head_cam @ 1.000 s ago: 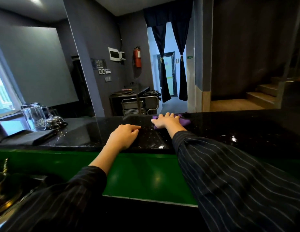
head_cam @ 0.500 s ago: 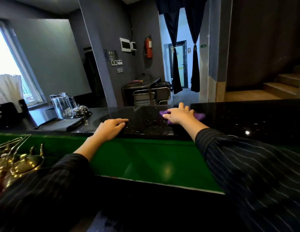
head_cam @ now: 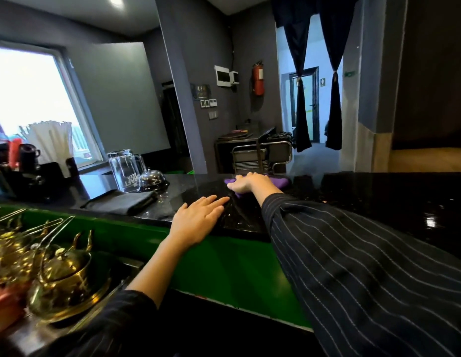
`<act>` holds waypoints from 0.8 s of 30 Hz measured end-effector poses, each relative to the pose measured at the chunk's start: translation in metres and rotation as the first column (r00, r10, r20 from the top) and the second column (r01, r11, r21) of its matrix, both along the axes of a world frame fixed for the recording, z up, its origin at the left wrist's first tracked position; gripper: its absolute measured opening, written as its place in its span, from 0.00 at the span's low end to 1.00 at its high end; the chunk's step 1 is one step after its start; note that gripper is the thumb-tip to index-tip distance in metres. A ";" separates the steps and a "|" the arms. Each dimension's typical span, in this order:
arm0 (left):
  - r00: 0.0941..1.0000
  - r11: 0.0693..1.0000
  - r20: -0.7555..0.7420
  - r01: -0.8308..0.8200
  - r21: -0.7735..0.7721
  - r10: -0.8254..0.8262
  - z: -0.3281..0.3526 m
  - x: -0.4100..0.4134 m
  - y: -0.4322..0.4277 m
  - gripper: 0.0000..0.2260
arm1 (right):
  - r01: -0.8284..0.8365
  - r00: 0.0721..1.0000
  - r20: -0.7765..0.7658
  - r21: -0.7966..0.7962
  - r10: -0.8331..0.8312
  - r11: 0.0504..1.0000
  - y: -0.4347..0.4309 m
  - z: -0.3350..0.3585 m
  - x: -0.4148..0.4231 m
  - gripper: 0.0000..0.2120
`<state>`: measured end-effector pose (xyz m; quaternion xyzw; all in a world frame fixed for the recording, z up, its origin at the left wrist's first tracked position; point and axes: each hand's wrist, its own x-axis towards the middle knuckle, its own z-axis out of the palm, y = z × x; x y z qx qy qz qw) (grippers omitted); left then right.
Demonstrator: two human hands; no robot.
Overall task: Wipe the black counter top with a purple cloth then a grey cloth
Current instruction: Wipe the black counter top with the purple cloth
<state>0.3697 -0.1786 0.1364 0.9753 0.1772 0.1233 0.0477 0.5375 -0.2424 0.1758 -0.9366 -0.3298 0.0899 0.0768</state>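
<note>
At the far left, brass kettles (head_cam: 62, 274) sat below the worktop (head_cam: 378, 202), off the surface to be wiped. On the worktop's left part stood a straw holder (head_cam: 50, 140), a glass jug (head_cam: 125, 170) and a bell (head_cam: 153, 177), close together. Just in front of them lay the grey cloth (head_cam: 121, 202), folded, its long axis running left to right beside the near edge, untouched.

The left hand (head_cam: 196, 222) lay flat on the near edge, fingers (head_cam: 214, 202) spread and straight, holding nothing; it looked like a brace. It was the nearer hand to the grey cloth, which lay just to its left.

Further right and deeper in, the right hand (head_cam: 247, 182) pressed palm-down on the purple cloth (head_cam: 278, 182), fingers extended over it rather than curled round it. The cloth lay by the far edge, showing on both sides of the hand, more to the right.

The purple pass seemed under way, with the grey one not begun. To the right the worktop ran long and bare, giving free room for sweeps. To the left the jug and bell crowded the path, so a stroke that way would need to stop short or risk knocking them.
</note>
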 end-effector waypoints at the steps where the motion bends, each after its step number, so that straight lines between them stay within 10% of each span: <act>1: 0.999 1.000 0.045 -0.018 0.006 0.018 0.001 0.001 0.000 0.20 | -0.069 0.998 -0.013 -0.018 0.068 0.997 0.012 0.003 -0.005 0.31; 8: 0.940 0.995 0.325 -0.092 -0.047 0.103 -0.004 -0.011 0.010 0.15 | -0.427 0.892 -0.140 0.053 0.430 0.903 0.025 0.005 -0.018 0.28; 17: 0.971 0.995 0.221 -0.100 0.026 0.092 -0.006 -0.023 0.013 0.26 | -0.308 0.951 -0.039 -0.063 0.306 0.949 0.025 0.005 0.006 0.29; 24: 0.966 0.992 0.230 -0.124 0.016 0.117 -0.014 -0.014 0.021 0.16 | -0.231 0.970 -0.089 -0.066 0.225 0.971 0.063 0.011 -0.006 0.28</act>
